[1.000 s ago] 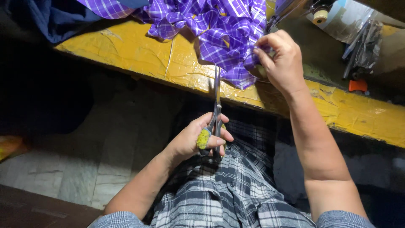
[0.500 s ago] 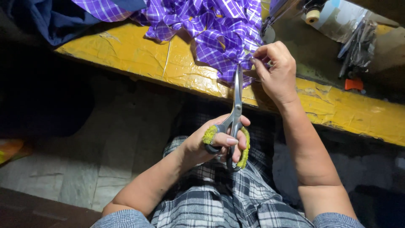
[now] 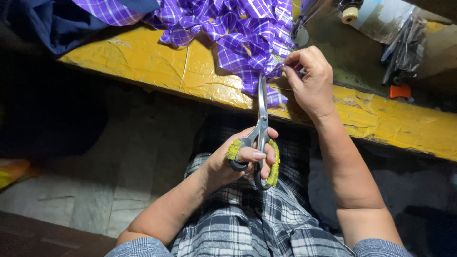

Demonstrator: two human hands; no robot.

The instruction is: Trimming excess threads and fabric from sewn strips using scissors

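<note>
head view: the left hand (image 3: 238, 162) has its fingers closed through the yarn-wrapped loops of the scissors (image 3: 259, 138), blades up at the purple checked cloth (image 3: 238, 38) hanging over the yellow counter (image 3: 157, 71) edge. the right hand (image 3: 312, 81) pinches the cloth's hem taut. best to keep that tension and snip just beside the pinch; open room lies below the counter edge.

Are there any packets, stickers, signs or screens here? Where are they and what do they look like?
No signs or screens show.
Clear plastic bag: top right, behind the yellow table edge, crumpled and shiny, dark things inside.
Thread spool: top right, small, round, cream.
Small orange thing: under the bag, boxy; too small to tell whether it is a packet.
</note>
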